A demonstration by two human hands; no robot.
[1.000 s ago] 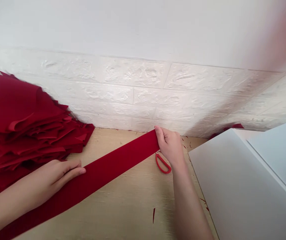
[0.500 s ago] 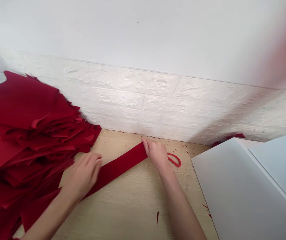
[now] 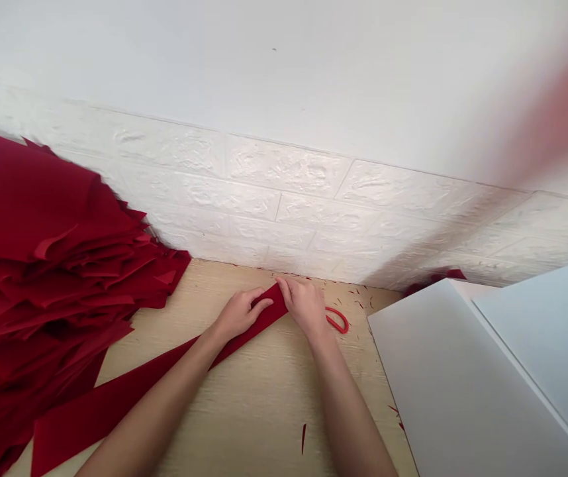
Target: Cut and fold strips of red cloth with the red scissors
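Note:
A long strip of dark red fabric (image 3: 100,404) runs diagonally over the pale wooden table from lower left to the middle. At its far right end, my right hand (image 3: 304,305) is closed on the strip, thumb on top and fingers hidden beneath or behind. My left hand (image 3: 244,310) grips the strip's edge a short way to the left, thumb lying over the fabric. Just right of my right hand, a red scissors handle (image 3: 338,320) shows; whatever joins it is hidden behind that hand.
A large heap of red fabric pieces (image 3: 55,265) fills the left side. A white box or panel (image 3: 453,384) stands at the right. Behind the table (image 3: 254,424) rises a white brick-patterned wall (image 3: 288,165). Small red scraps (image 3: 304,438) lie scattered about.
My left hand has moved right along the strip, away from the heap, and now holds it near my right hand. The view has shifted slightly; my right hand keeps the strip's end.

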